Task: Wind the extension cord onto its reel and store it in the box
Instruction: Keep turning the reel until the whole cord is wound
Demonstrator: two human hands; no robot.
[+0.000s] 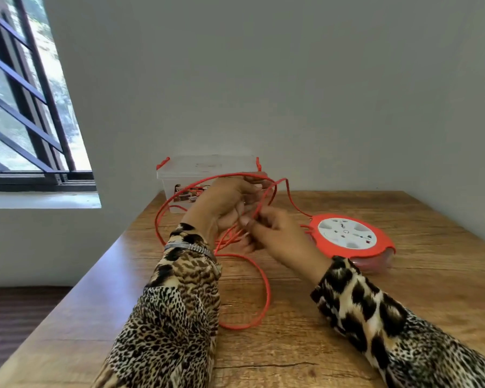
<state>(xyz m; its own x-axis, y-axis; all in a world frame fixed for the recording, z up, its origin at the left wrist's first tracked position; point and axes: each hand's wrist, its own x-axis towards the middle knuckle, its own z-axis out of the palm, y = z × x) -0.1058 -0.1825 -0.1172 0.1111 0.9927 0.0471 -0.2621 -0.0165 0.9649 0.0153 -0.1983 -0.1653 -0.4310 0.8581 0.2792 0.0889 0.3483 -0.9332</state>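
Both hands were raised over the middle of the wooden table (347,317). The left hand (221,205) was closed around several loops of the red extension cord (265,287), and the right hand (272,233) pinched one strand of it just beside the left fingers. A big loose loop lay on the table toward 6 o'clock from the hands. The red and white reel (350,236) lay flat at 3 o'clock from the hands, with cord running to it. The clear box (185,175) with red clips stood at 11 o'clock, against the wall.
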